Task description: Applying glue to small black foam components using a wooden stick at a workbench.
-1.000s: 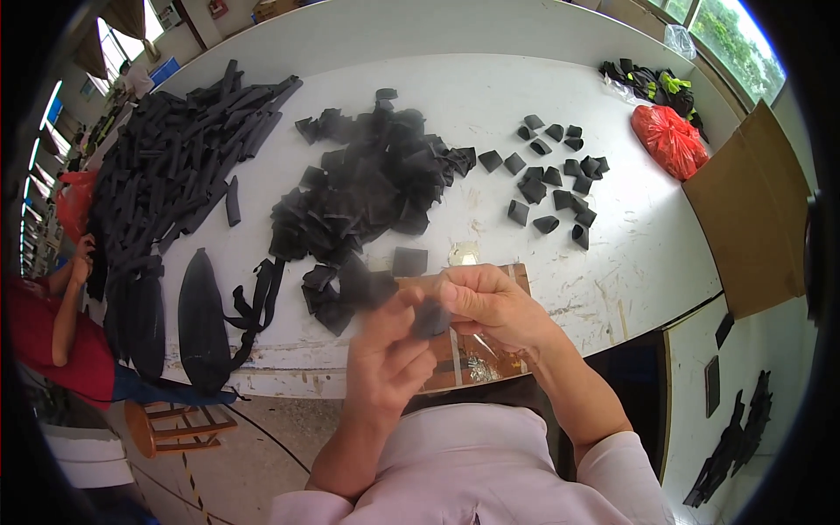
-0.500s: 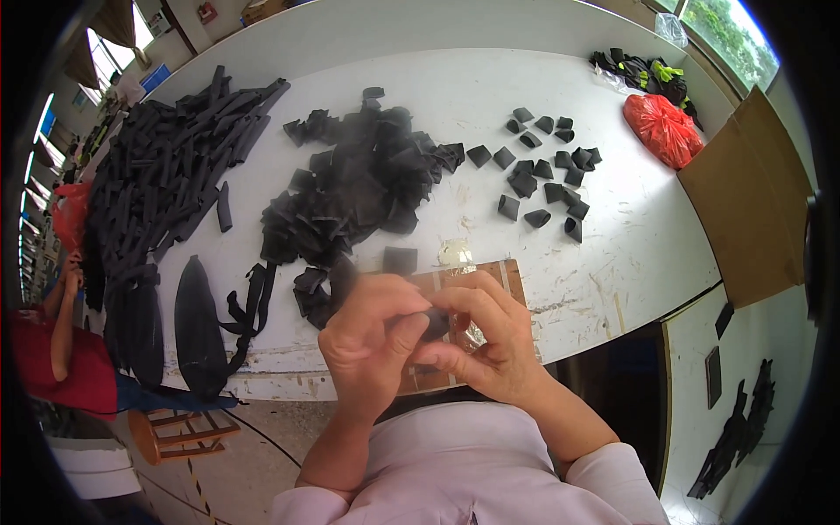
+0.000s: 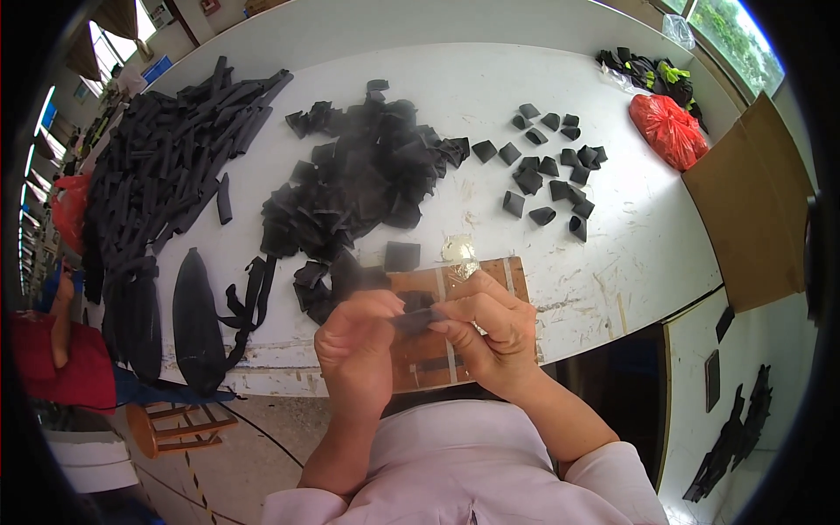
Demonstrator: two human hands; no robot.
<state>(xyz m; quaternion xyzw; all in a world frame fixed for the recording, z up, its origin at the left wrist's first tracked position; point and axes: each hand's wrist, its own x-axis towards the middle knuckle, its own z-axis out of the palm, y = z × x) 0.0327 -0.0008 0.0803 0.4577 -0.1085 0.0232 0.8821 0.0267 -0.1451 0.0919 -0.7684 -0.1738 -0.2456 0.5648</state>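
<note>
Between my two hands a small piece of black fabric is stretched above a brown board. My left hand pinches its left end, fingers closed. At the other end, the thumb and forefinger of my right hand grip it. The brown board has pale strips across it and lies at the table's front edge. Just beyond it rests a flat black fabric square. A heap of black fabric pieces spreads ahead of my left hand. To the right of the heap, several short black fabric tubes lie scattered.
Long black strips pile up at the left of the white table. A red plastic bag sits at the far right, near a cardboard sheet. Another person in red is at the left, by a wooden stool.
My fingers have drawn slightly apart, and the black fabric piece now shows stretched between them. More of the brown board is visible. The view has shifted slightly.
</note>
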